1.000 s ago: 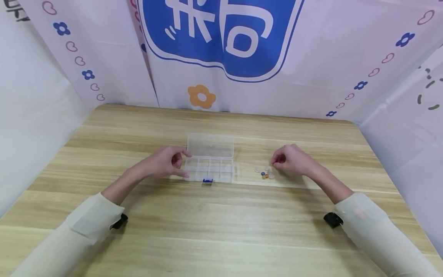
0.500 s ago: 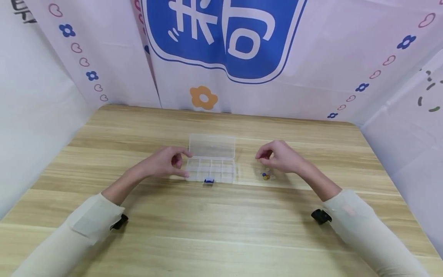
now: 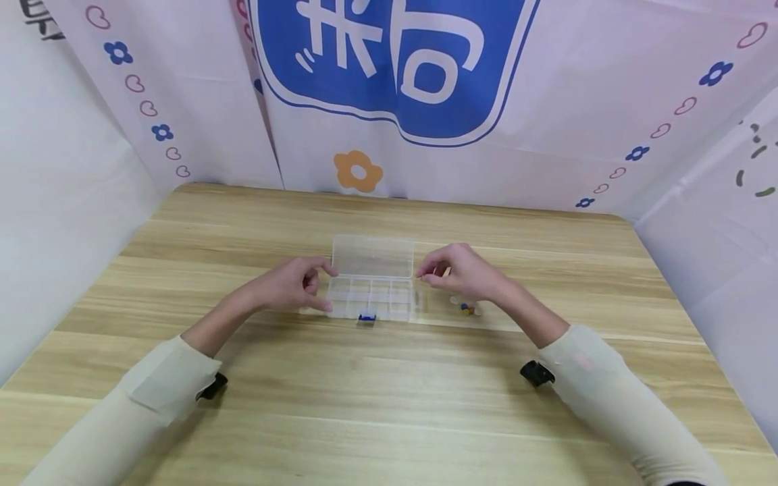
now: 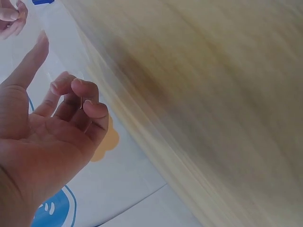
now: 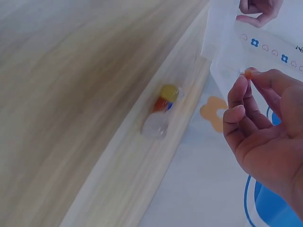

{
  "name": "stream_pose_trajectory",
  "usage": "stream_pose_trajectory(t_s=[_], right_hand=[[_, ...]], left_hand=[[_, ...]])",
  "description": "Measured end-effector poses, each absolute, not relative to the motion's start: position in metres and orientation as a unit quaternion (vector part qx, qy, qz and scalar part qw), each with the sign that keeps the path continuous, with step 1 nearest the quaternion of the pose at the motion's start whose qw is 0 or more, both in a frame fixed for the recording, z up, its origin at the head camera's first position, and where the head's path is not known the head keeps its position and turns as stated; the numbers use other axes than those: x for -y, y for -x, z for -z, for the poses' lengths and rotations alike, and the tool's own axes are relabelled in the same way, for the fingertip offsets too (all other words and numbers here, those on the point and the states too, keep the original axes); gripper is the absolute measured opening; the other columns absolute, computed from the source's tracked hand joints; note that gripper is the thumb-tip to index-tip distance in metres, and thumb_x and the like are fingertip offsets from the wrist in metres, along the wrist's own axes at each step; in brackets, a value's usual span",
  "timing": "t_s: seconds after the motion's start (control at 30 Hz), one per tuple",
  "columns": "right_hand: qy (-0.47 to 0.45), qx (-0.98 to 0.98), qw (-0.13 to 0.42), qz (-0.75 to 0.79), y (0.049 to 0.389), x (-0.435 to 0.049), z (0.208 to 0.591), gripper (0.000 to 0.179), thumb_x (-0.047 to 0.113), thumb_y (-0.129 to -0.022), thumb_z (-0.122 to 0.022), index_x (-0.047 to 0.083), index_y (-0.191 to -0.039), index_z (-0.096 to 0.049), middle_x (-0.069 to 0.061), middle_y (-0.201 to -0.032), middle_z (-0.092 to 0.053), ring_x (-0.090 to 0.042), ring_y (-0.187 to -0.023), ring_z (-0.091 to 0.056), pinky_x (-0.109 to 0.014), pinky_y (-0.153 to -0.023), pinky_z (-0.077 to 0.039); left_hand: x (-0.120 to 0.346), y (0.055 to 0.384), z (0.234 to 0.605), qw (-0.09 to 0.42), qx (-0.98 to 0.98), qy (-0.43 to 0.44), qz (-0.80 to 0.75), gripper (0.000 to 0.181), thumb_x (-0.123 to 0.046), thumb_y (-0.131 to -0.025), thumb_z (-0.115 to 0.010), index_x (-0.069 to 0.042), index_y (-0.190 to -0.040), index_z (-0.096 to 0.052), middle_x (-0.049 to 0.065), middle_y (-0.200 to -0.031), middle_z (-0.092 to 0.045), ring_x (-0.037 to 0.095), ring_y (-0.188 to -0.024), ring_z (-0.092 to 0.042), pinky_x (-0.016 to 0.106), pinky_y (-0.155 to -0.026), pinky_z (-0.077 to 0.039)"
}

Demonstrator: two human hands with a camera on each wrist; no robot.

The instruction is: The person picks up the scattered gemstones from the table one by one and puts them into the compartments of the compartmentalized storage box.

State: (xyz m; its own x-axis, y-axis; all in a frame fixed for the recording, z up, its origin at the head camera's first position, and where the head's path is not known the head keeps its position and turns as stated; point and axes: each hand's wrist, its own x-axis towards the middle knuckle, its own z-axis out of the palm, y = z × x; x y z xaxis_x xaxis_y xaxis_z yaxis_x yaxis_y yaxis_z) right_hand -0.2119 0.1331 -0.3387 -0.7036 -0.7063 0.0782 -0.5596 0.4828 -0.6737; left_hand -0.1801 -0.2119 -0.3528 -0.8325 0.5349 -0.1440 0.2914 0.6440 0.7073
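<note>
A clear plastic compartment box (image 3: 369, 298) lies on the table with its lid (image 3: 373, 256) folded back and a blue latch (image 3: 367, 317) at the front. My left hand (image 3: 290, 287) holds the box's left end, index fingertip near the hinge corner and thumb toward the front. In the left wrist view its other fingers (image 4: 96, 109) are curled. My right hand (image 3: 464, 273) is just right of the box; in the right wrist view its thumb and index finger pinch a small orange piece (image 5: 248, 74). Behind that hand lies a cluster of small rounded pieces (image 3: 467, 308), yellow, orange-red, blue and whitish.
The wooden table (image 3: 365, 398) extends around the box on all sides. A white printed cloth (image 3: 486, 169) hangs along its back edge, with more white sheeting (image 3: 67, 202) at the sides. Both sleeves (image 3: 608, 378) carry a black wrist device (image 3: 537, 373).
My right hand has moved left from the cluster of small pieces to beside the box, carrying the orange piece. My left hand has stayed at the box's left end.
</note>
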Motion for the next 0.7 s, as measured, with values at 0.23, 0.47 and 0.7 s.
stream_pose_trajectory(t_s=[0.23, 0.47, 0.7], right_hand=[[0.387, -0.848, 0.106, 0.346, 0.213, -0.116, 0.34, 0.013, -0.001, -0.097, -0.065, -0.002, -0.102, -0.077, -0.012, -0.099, -0.077, -0.02, -0.088, -0.071, -0.034, -0.079, -0.057], [0.377, -0.85, 0.122, 0.348, 0.216, -0.099, 0.343, 0.013, 0.0, -0.097, -0.066, -0.001, -0.101, -0.078, -0.011, -0.098, -0.077, -0.017, -0.084, -0.07, -0.027, -0.073, -0.055], [0.365, -0.847, 0.132, 0.363, 0.216, -0.08, 0.342, 0.009, 0.001, -0.096, -0.069, -0.002, -0.099, -0.078, -0.012, -0.093, -0.076, -0.014, -0.08, -0.067, -0.025, -0.072, -0.056]], left_hand=[[0.212, 0.18, 0.352, 0.173, -0.89, -0.235, -0.351, 0.057, -0.015, -0.086, -0.086, 0.006, -0.132, -0.058, -0.001, -0.067, -0.047, 0.014, -0.062, -0.042, 0.027, -0.059, -0.039], [0.213, 0.18, 0.353, 0.165, -0.885, -0.247, -0.359, 0.057, -0.014, -0.086, -0.086, 0.007, -0.132, -0.059, -0.001, -0.067, -0.046, 0.014, -0.063, -0.041, 0.027, -0.062, -0.039], [0.212, 0.181, 0.354, 0.175, -0.886, -0.227, -0.364, 0.056, -0.011, -0.086, -0.086, 0.005, -0.132, -0.059, -0.001, -0.066, -0.045, 0.012, -0.061, -0.04, 0.026, -0.061, -0.039]])
